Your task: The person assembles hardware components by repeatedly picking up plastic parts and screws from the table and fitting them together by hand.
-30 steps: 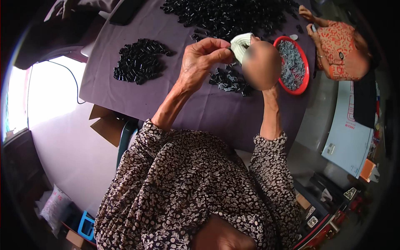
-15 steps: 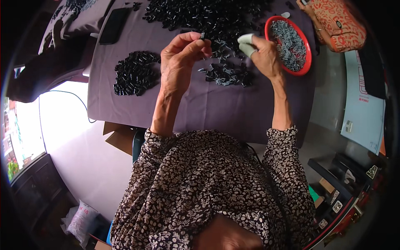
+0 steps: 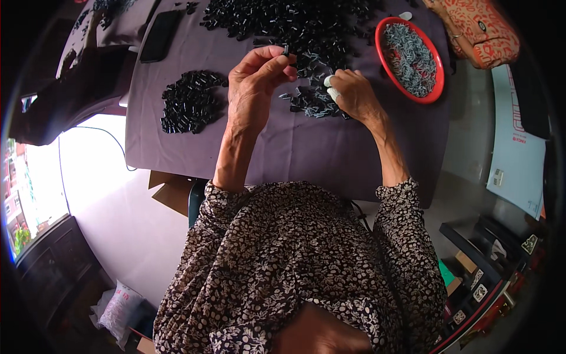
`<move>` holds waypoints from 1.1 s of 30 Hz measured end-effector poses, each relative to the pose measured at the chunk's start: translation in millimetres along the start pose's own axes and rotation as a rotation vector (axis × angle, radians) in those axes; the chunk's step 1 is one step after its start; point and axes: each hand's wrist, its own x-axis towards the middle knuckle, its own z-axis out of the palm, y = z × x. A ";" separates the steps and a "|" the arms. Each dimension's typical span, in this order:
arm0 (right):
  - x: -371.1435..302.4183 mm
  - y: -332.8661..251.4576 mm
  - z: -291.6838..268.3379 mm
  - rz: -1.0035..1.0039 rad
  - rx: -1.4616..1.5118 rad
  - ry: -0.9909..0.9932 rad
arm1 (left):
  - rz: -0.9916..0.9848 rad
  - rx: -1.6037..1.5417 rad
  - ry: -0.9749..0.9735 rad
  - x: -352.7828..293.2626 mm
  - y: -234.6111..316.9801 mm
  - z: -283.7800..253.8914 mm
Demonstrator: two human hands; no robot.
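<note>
Between thumb and forefinger, my left hand [image 3: 254,79] pinches a small black plastic piece [image 3: 286,51] with a ridged, metallic-looking side. My right hand [image 3: 358,99] is down at a small mixed pile of grey screws [image 3: 318,110] and black pieces, its fingers drawn together; whether a screw is between them is hidden. White finger covers [image 3: 330,87] sit on two of its fingertips. Beyond both hands spreads a large heap of black plastic pieces [image 3: 265,19]. Left of my left hand lies a smaller pile of black pieces [image 3: 193,101]. A red oval dish [image 3: 438,82] full of grey screws stands to the right.
A purple cloth [image 3: 283,150] covers the table. At the back left lies a dark phone [image 3: 160,36]. Another person's arm [image 3: 463,47] and an orange patterned bag [image 3: 484,29] are at the far right. A cardboard box [image 3: 171,196] shows under the table's near left edge.
My right hand has moved left and slightly down, from beside the red dish to the small mixed pile. My left hand keeps its pinch in nearly the same place.
</note>
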 end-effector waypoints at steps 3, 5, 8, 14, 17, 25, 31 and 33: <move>3.2 3.8 -2.6 0.015 0.089 0.024 | -0.064 0.020 0.012 -1.9 -5.9 -0.8; 6.2 4.6 -8.2 0.227 0.422 0.022 | -0.081 0.022 0.028 -3.0 -7.1 -0.7; 5.9 7.7 -19.5 0.445 0.884 -0.002 | -0.097 0.039 0.027 -1.0 -11.2 -0.7; 3.7 5.2 -18.9 0.565 1.644 0.195 | -0.113 0.045 0.023 0.5 -17.1 -0.6; 7.0 -3.0 -21.4 0.460 1.822 0.235 | -0.137 0.105 0.020 -1.2 -22.5 1.6; 27.2 -40.3 -49.4 0.385 1.466 0.257 | -0.123 0.026 -0.027 -4.3 -24.4 10.8; 33.6 -55.2 -53.4 0.333 1.175 0.234 | -0.114 -0.024 -0.010 -4.0 -23.4 10.9; 34.1 -55.7 -49.7 0.346 1.142 0.261 | -0.111 -0.046 0.011 -4.9 -19.6 12.2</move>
